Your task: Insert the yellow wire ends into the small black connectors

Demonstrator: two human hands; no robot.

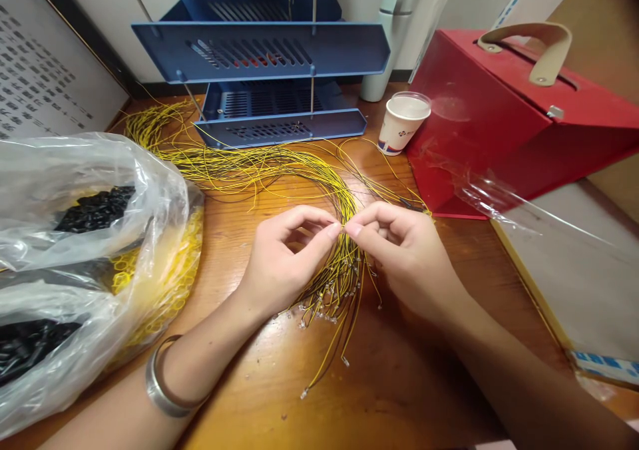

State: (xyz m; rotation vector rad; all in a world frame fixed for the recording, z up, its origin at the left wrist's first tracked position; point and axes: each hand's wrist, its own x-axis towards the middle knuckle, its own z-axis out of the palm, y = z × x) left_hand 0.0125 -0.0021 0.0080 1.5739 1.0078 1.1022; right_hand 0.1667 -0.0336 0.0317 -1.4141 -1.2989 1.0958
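Note:
A long bundle of thin yellow and black wires [299, 160] runs across the table and bends down under my hands. Small clear or metallic tips [327, 300] end many of the strands near me. My left hand [294, 247] and my right hand [399, 243] meet over the bundle, thumb and forefinger of each pinched together. A bit of thin yellow wire [343, 228] shows between the fingertips; how much of it each hand grips is hidden. Two longer strands with a tip [305, 393] stick out toward me.
Clear plastic bags [164, 170] at left hold small black pieces [97, 210] and yellow netting or wire loops [164, 270]. At the back stand a blue rack [264, 50], a paper cup [402, 127] and a pale bottle [387, 50]. A red box [479, 124] stands right.

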